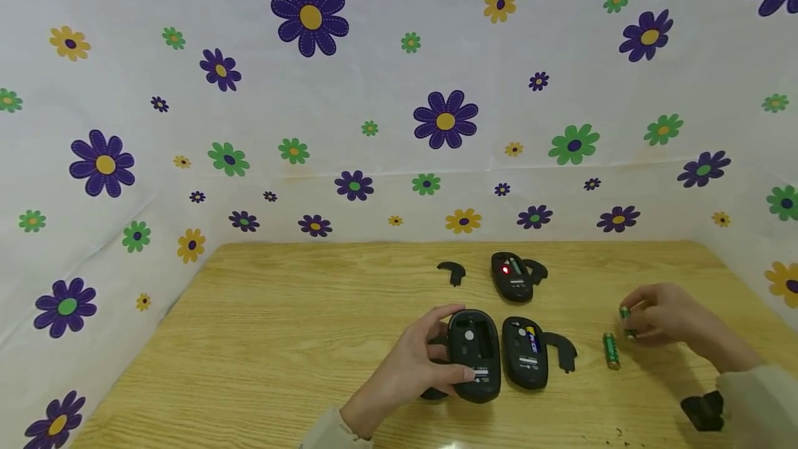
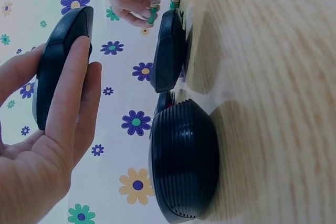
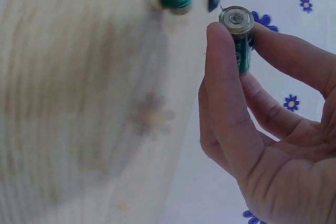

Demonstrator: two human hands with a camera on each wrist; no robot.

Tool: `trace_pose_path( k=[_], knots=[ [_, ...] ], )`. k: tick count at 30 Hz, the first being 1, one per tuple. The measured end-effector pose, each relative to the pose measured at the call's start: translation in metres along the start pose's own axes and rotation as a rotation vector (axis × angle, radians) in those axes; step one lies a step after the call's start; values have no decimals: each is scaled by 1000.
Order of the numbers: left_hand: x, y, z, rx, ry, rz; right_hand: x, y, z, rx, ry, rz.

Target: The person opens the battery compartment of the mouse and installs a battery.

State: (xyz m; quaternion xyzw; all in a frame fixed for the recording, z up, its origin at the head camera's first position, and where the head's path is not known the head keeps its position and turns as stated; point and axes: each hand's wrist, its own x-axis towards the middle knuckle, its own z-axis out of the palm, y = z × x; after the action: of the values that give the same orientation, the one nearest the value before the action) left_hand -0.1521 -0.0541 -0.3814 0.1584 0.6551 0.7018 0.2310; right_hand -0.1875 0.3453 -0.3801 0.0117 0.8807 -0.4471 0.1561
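Observation:
My left hand (image 1: 405,359) grips a black computer mouse (image 1: 475,359) with its underside facing up and its battery slot uncovered; in the left wrist view this mouse (image 2: 60,66) is edge-on, raised off the table. Over the table's right side, my right hand (image 1: 667,317) pinches a green battery (image 3: 242,45) between thumb and fingers. A second green battery (image 1: 612,350) lies on the wood just left of that hand. Beside the held mouse lies an upturned mouse (image 1: 525,359) with a blue-and-yellow battery in it. One more mouse (image 2: 184,161) is partly hidden behind my left hand in the head view.
Farther back lies an upturned mouse (image 1: 512,283) showing a red light, with a black cover (image 1: 536,271) against it. Other loose covers lie left of it (image 1: 454,272) and beside the nearer mouse (image 1: 564,350). A black piece (image 1: 703,411) sits by the right sleeve. Flowered cloth (image 1: 368,89) encloses the table.

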Motion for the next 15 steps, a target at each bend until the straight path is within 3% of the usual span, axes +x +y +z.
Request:
trace_pose_path(
  k=[15],
  knots=[
    [2, 1, 5, 6, 2, -26, -7, -32, 8, 103, -18, -109]
  ],
)
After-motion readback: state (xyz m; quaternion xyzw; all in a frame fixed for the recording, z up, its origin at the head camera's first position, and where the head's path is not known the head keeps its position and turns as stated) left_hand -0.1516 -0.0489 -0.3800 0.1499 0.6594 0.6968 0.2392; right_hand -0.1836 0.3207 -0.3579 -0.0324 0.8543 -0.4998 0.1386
